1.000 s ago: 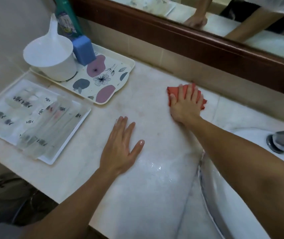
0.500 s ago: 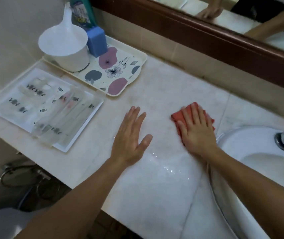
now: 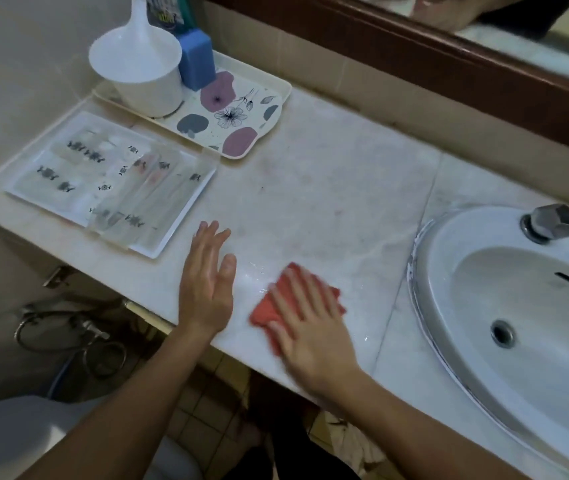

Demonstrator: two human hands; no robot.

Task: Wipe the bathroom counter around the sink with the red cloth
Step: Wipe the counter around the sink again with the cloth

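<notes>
The red cloth point(image 3: 269, 308) lies flat on the pale marble counter point(image 3: 328, 188) near its front edge, left of the white sink point(image 3: 456, 306). My right hand point(image 3: 310, 327) presses on the cloth with straight, spread fingers and looks motion-blurred. My left hand point(image 3: 207, 282) rests flat on the counter just left of the cloth, fingers straight, holding nothing. A wet sheen shows on the marble between the two hands.
A floral tray point(image 3: 241, 116) at the back left carries a white lidded cup point(image 3: 141, 71) and a blue block point(image 3: 196, 62). A white tray of clear packets point(image 3: 113, 178) sits at the left edge. Tap handles point(image 3: 553, 223) stand behind the sink; a mirror frame point(image 3: 449, 60) runs along the wall.
My right hand has slid the red cloth from the back wall toward the front edge of the counter. My left hand stays flat in about the same spot.
</notes>
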